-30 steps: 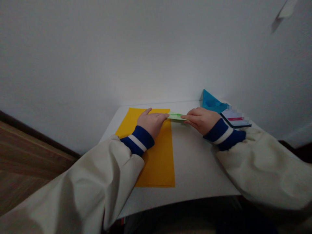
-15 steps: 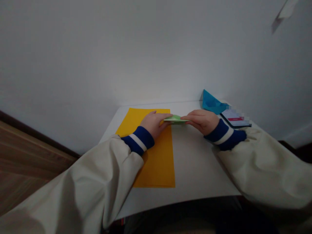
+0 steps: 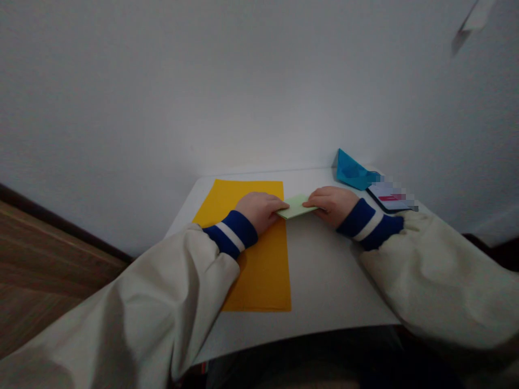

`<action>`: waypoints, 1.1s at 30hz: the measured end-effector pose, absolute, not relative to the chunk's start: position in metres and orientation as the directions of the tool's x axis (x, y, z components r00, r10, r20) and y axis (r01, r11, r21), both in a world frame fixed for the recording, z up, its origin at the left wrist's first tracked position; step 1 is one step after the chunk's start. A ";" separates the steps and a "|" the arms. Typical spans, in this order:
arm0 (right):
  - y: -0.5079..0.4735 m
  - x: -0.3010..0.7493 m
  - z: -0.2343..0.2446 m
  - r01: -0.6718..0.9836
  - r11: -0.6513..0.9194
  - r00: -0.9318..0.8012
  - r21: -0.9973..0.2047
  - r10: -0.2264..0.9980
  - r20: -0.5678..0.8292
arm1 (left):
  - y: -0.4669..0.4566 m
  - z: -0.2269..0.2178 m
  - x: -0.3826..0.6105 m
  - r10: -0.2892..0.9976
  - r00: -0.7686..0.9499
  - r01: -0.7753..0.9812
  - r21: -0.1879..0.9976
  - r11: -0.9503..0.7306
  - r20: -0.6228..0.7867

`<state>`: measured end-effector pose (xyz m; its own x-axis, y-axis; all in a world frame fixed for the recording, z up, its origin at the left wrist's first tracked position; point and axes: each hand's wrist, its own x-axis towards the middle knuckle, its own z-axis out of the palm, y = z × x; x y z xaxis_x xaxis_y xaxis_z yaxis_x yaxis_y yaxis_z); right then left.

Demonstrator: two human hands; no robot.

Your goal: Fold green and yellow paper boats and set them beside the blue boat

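A small piece of folded light green paper (image 3: 298, 207) is held between my two hands, its flat face turned up toward me. My left hand (image 3: 261, 210) pinches its left corner, thumb on top, above the right part of a yellow paper sheet (image 3: 263, 275). On the other side my right hand (image 3: 332, 204) grips the right corner between thumb and fingers. The undersides of the green paper and most fingertips beneath it are hidden.
A blue folded paper boat (image 3: 352, 172) stands at the back right of the white table (image 3: 336, 286). Beside it lies a phone (image 3: 389, 197) with its screen lit, partly blurred out. A pale wall (image 3: 243, 97) rises behind the table, and wooden furniture (image 3: 48, 270) is at the left.
The green paper has tilted so that its upper face shows more, and it sits slightly lower. Both hands have turned a little with it, thumbs now on top.
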<state>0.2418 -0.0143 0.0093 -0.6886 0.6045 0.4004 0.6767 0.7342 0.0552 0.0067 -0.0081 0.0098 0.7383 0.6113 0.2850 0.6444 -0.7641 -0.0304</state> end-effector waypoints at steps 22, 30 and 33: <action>-0.022 0.242 0.021 0.774 0.540 -0.627 0.330 0.726 0.283 | -0.016 0.018 0.007 0.711 0.655 0.753 -0.148 -0.641 0.255; -0.016 0.247 0.016 0.800 0.564 -0.596 0.203 0.714 0.367 | -0.012 0.011 0.005 0.623 0.680 0.700 -0.091 -0.708 0.386; -0.016 0.247 0.017 0.838 0.520 -0.542 0.164 0.762 0.355 | -0.015 0.013 0.004 0.542 0.707 0.645 -0.101 -0.757 0.454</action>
<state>0.2473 -0.0156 0.0172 -0.5421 0.7616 0.3550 0.8381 0.5203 0.1636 0.0044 -0.0147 0.0133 0.7073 0.5418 0.4541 0.6451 -0.7573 -0.1012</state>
